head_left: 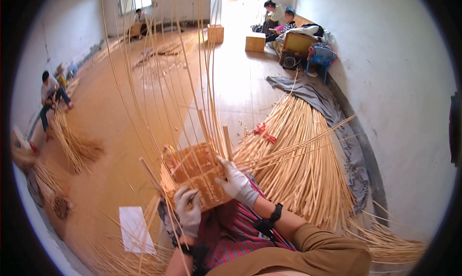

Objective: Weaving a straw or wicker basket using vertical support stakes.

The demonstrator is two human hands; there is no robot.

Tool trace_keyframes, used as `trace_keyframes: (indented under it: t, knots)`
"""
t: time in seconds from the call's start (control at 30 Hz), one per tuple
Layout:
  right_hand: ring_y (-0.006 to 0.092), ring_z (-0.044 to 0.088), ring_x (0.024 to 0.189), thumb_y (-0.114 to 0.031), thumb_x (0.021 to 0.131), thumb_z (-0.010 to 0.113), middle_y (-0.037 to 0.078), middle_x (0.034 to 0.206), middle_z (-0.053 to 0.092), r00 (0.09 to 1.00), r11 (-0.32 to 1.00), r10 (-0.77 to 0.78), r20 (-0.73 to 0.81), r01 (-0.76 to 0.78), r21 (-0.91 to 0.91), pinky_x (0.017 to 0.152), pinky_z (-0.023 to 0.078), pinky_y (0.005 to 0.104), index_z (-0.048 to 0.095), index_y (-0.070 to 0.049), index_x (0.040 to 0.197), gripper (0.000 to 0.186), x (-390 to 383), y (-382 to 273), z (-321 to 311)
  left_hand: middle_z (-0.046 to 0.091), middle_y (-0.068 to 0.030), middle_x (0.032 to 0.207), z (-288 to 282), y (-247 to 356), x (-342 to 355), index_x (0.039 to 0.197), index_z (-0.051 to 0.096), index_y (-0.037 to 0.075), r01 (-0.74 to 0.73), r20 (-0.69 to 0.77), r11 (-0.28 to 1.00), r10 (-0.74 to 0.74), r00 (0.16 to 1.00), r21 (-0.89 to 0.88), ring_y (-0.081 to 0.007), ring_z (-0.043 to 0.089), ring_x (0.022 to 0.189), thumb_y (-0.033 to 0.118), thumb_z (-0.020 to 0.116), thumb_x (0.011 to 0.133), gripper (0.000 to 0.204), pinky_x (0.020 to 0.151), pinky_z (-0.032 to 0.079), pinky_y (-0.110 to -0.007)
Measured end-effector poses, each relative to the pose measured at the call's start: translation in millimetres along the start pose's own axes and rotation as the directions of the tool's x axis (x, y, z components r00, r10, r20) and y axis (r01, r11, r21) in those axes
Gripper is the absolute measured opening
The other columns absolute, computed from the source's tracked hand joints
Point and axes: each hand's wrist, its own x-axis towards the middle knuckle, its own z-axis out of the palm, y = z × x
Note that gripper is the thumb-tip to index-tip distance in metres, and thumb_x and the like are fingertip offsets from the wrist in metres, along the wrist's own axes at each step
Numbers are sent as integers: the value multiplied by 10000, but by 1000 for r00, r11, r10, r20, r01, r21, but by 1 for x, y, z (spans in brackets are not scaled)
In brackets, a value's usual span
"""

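Observation:
A half-woven wicker basket [190, 161] rests on my lap, its long, thin upright rods [156, 83] rising far above the weave. Thick wooden stakes [227, 143] stand at its corners. My right hand [237, 183], in a white glove, is closed on the basket's right side, near where several strands [298, 148] stick out to the right. At the near left corner is my left hand [188, 209], also gloved, with its fingers curled in against the weave. What those fingers pinch is hidden. One long strand runs down past the left wrist.
To my right lies a big fan of wicker rods [301, 165] with a red tie [264, 133] and a grey cloth [313, 94]. A white sheet [136, 230] lies on the floor at left. One person [50, 93] sits at far left; others sit farther back beside woven boxes [255, 42].

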Motion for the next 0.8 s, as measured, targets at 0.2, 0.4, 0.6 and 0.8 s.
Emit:
trace_keyframes:
  t: [0.2,0.4,0.6,0.8]
  knots:
    - [345,654,1060,-168,960,644,172,1176,648,974,975,-10,226,-41,217,907,542,427,586,-131,1348,395,-31,-44,38,637,-115,1136,-82,-78,-83,1140,649,22,246,-218,967,-253,943,-59,-212,632,1069,83,653,981,171,976,532,-348]
    - [354,663,948,-295,995,602,121,1001,650,812,956,-212,544,58,287,814,558,437,609,-193,1306,327,-40,-103,83,640,-115,1140,-74,-73,-37,1151,643,23,231,-224,957,-267,937,-176,-212,635,1067,92,638,989,176,974,534,-348]
    - [309,669,951,-237,945,591,116,1031,632,813,964,-233,533,120,237,757,549,407,556,-161,1312,376,-35,-115,112,642,-115,1145,-68,-76,-14,1162,637,23,218,-217,928,-290,932,-302,-213,638,1065,102,623,997,183,971,537,-347]
    - [292,603,1134,-211,961,529,119,1229,600,900,935,-347,262,309,175,943,500,375,513,-110,1410,460,-44,-115,130,645,-115,1149,-53,-81,17,1172,630,24,201,-154,874,-296,943,-443,-213,641,1063,111,609,1005,190,969,539,-346]
